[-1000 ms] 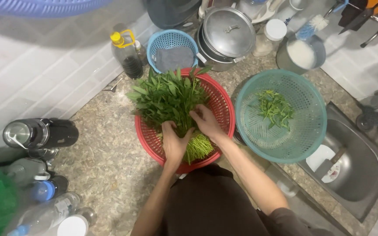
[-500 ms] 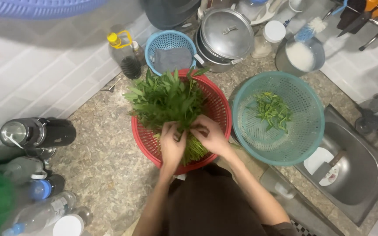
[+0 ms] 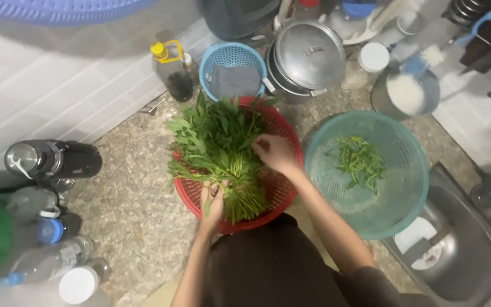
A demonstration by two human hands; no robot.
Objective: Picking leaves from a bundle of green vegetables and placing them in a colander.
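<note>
Both hands work a bunch of leafy greens [image 3: 217, 153] in a red basket [image 3: 282, 196]: left hand [image 3: 212, 199] pinches stems, right hand [image 3: 275, 153] curls around leaves. A teal colander [image 3: 404, 170] sits just right, by the sink [image 3: 473, 256]; a lidded pot [image 3: 308, 57] stands at the counter's back edge.

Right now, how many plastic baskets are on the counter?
3: the red basket of leafy greens under both hands, the teal basket right of it, the small blue basket behind. More may sit outside the frame.

Single head view, worn camera, looks steeply down from above over counter [image 3: 115, 216]. Faces tiled wall at counter's far edge. Close range: own forearms enter from bottom. Sink [image 3: 461, 261] at counter's right edge. No second view.
</note>
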